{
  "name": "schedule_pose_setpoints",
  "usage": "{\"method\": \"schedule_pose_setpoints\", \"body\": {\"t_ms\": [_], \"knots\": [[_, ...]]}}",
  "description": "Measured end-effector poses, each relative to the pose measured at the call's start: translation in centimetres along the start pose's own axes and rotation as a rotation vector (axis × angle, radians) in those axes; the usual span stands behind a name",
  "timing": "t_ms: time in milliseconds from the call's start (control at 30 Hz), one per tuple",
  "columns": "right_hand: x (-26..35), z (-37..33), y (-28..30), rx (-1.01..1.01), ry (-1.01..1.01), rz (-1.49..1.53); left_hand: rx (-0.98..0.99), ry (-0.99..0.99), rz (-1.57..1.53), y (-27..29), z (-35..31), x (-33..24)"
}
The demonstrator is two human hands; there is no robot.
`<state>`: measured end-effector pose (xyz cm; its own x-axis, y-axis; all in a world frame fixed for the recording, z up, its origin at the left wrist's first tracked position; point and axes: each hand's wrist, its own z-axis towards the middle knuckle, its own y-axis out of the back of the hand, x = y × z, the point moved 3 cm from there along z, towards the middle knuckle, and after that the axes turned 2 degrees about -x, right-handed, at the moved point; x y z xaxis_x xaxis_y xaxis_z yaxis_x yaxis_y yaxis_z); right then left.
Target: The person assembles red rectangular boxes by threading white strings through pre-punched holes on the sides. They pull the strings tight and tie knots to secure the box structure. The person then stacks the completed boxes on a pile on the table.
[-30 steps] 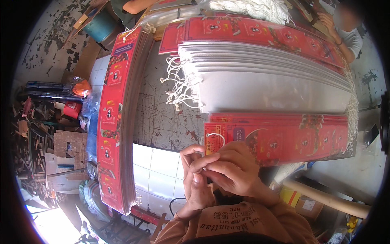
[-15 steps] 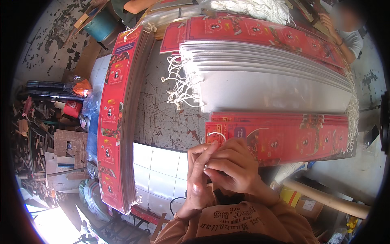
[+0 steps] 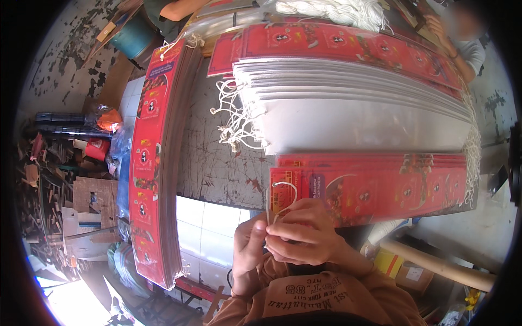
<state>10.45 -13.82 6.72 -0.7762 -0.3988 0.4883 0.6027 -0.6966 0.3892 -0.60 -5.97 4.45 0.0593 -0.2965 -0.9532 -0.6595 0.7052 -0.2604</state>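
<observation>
A white cord loops through the left end of a red printed strip lying at the near edge of the stack. Its lower ends run down into my fingers. My left hand is closed, the thumb raised against the cord. Beside it, my right hand pinches the same cord, its fingers curled together and hiding the tip. Just beyond lie white-backed strips, layered, with knotted white cords hanging from their left ends.
A tall stack of red strips stands on the left side of the scratched table. A bundle of white cord lies at the far edge. Co-workers' arms show at the far right and far left. A cardboard tube leans at lower right.
Both hands have drawn down and slightly left, toward me. More of the cord loop now shows, pulled longer below the strip's end. My left fingers have folded in.
</observation>
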Motion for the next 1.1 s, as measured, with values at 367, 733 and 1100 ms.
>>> {"method": "schedule_pose_setpoints", "body": {"t_ms": [367, 733, 1100], "knots": [[-2.3, 1.4, -0.3, 0.195, -0.121, 0.412, -0.153, 0.072, -0.303, 0.3, 0.3, 0.9], [-3.3, 0.5, -1.1, 0.185, -0.445, 0.494, -0.02, -0.216, 0.806, 0.1, 1.3, -2.0], [-3.6, 0.4, -1.6, 0.175, -0.583, 0.301, -0.156, -0.423, 0.929, 0.4, 1.5, -1.0]]}}
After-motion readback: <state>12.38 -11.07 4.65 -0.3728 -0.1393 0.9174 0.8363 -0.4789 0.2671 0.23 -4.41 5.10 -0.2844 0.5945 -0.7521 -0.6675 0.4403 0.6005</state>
